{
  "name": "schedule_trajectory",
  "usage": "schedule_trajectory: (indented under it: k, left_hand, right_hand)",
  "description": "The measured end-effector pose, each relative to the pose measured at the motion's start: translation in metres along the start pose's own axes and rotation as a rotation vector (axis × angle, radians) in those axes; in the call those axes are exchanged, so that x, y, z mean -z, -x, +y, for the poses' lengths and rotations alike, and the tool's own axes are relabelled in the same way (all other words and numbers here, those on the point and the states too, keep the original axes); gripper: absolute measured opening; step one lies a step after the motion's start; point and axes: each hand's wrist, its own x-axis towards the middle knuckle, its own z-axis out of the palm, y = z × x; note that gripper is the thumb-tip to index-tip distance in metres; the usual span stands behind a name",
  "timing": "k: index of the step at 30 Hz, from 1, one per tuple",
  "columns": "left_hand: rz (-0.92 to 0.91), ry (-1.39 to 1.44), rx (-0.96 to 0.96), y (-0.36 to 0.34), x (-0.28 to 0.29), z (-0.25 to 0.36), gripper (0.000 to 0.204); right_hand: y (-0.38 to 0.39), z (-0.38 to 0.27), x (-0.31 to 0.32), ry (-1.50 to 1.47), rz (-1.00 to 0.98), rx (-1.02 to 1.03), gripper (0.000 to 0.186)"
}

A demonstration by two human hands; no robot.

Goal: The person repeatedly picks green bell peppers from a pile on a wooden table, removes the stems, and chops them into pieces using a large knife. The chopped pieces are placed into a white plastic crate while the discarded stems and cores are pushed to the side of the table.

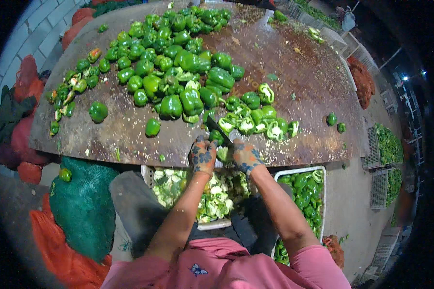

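Observation:
In my right hand (246, 155), which wears a patterned glove, is a knife (219, 130) with a dark blade pointing up and to the left over the table. My left hand (202, 155), gloved alike, has its fingers curled against a small green bell pepper (216, 137) beside the blade. A pale green pepper piece (222, 153) lies between my hands at the table's near edge. Cut pepper halves (274, 130) with pale insides lie just beyond my right hand. A large heap of whole green peppers (190, 101) spreads over the table's middle and far left.
The brown table (304, 82) is scattered with seeds. Below its near edge, a crate (214, 224) holds pepper scraps between my legs. Another white crate (323, 192) with green peppers stands at my right. Green (84, 212) and red mesh sacks (62, 250) lie at left; more crates (381, 188) stand far right.

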Motion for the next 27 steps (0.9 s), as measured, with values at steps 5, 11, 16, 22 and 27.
schedule_trajectory:
  k: [5, 11, 16, 22, 27]
  left_hand:
    - [-0.065, 0.197, 0.076, -0.014, 0.017, 0.001, 0.025]
    - [-0.034, -0.012, 0.002, -0.031, 0.038, 0.013, 0.032]
    - [0.156, -0.013, -0.230, -0.088, 0.054, 0.025, 0.030]
    - [0.092, 0.128, -0.198, -0.092, 0.049, 0.025, 0.026]
    - [0.149, -0.131, -0.378, -0.124, 0.059, 0.040, 0.029]
  right_hand:
    - [-0.035, -0.035, 0.074, -0.136, 0.111, -0.028, 0.020]
    - [-0.107, -0.027, 0.105, -0.456, 0.340, 0.096, 0.017]
    - [-0.144, -0.020, 0.128, -0.110, 0.505, 0.223, 0.021]
    - [-0.202, 0.050, 0.084, 0.208, 0.080, 0.227, 0.029]
    - [-0.204, 0.048, 0.085, 0.246, -0.068, 0.159, 0.024]
